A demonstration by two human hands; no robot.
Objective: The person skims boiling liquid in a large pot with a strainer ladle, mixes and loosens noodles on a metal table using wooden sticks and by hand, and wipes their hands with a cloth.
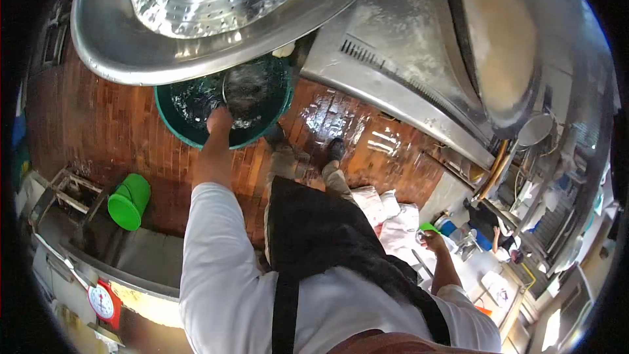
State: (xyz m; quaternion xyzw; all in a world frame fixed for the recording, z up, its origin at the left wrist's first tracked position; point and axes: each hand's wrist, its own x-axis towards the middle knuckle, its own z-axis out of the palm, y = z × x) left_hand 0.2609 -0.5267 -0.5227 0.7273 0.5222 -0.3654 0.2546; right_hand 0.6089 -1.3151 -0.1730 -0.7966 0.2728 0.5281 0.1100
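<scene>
Just inside the tub rim [170, 128], the left hand [220, 120] clenches a metal utensil [225, 89]; the right hand's [434, 241] grip is unclear.

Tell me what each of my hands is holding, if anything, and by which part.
Your left hand seems closed on the near end of a curved metal utensil in the green tub. Your right hand shows too small to tell.

No label, brand, number or sign can be read; the markings on the white dial [101, 302] of the red scale [116, 310] are too small to make out.
</scene>
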